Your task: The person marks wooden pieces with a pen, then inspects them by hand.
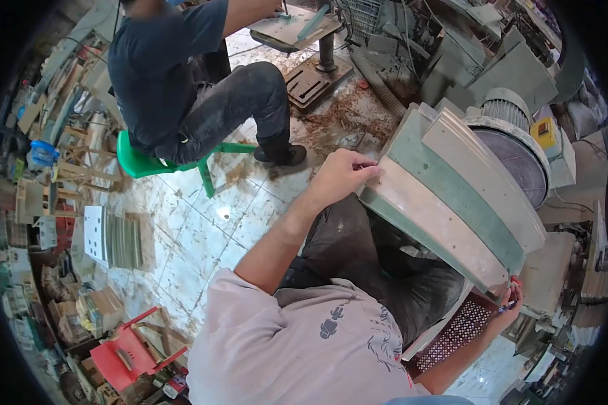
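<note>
Across my lap lies a curved board (446, 214), pale pink, between green curved strips. A green curved piece (452, 182) and a paler one (483, 182) lie beside it, layered toward the disc machine. My left hand (344, 177) pinches the near-left end of the pale board between thumb and fingers. At the stack's opposite end, my right hand (509, 305) is closed, fingertips right by the corner. A slim pen-like thing (504, 308) shows in its fingers, with a bit of red just above; I cannot tell exactly what it is.
Behind the boards stands a machine with a round disc (513, 158), a motor and a yellow switch box (544, 133). Another person (175, 74) sits on a green stool (138, 156) at a work table (296, 28). A red chair (125, 354) and stacked panels (123, 241) stand left on the dusty tiles.
</note>
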Available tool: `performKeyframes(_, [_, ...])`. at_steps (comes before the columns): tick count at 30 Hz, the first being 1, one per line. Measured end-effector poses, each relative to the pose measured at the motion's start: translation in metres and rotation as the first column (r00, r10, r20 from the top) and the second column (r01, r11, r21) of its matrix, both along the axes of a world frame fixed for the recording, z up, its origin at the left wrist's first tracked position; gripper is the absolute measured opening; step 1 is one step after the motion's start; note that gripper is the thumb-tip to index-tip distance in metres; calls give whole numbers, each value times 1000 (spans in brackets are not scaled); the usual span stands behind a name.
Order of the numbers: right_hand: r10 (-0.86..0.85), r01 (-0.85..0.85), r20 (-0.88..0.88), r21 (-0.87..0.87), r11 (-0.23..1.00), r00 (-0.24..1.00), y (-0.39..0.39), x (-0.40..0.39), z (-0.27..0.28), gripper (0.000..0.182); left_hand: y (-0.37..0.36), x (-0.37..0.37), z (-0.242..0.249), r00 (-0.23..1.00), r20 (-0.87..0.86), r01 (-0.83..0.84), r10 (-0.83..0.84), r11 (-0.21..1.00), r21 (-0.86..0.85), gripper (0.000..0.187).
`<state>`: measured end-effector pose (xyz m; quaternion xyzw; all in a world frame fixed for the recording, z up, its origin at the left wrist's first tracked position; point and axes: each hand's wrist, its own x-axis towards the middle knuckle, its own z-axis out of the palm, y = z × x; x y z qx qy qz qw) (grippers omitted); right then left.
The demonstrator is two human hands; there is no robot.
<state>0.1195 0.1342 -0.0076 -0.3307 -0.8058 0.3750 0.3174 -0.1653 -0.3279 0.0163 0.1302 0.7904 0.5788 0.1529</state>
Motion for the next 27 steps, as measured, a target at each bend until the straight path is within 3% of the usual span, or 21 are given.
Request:
performKeyframes(1, [-16, 16, 8, -55, 998, 1000, 6, 4, -3, 33, 0, 0, 0, 1000, 4, -2, 2, 1000, 8, 30])
performKeyframes(7, [-18, 18, 111, -2, 1000, 994, 10, 6, -5, 35, 0, -1, -8, 1000, 8, -28, 29, 999, -34, 32])
performKeyframes(9, [-27, 30, 127, -22, 999, 992, 5, 3, -1, 34, 1, -1, -12, 999, 40, -36, 34, 999, 34, 31])
performKeyframes(18, [-10, 17, 87, -82, 996, 996, -3, 2, 3, 31, 0, -1, -7, 988, 154, -34, 8, 985, 167, 31])
performKeyframes(20, [3, -2, 7, -149, 989, 1000, -5, 3, 2, 31, 1, 0, -6, 990, 142, -30, 7, 986, 162, 31])
performKeyframes(22, [-25, 28, 24, -121, 992, 999, 5, 9, -8, 33, 0, 2, -7, 991, 132, -15, -5, 988, 155, 30])
performKeyframes(24, [-30, 35, 57, -106, 994, 998, -1, 6, -3, 32, 0, 2, -8, 994, 91, -64, 61, 997, 38, 29])
performKeyframes(26, [-66, 46, 148, 130, 990, 987, 13, 12, -15, 29, 2, 5, -3, 996, 46, -80, 79, 997, 17, 28])
performKeyframes(27, [-65, 57, 117, 68, 996, 991, 5, 9, -8, 27, 3, 6, -1, 996, 29, -83, 84, 996, -21, 28])
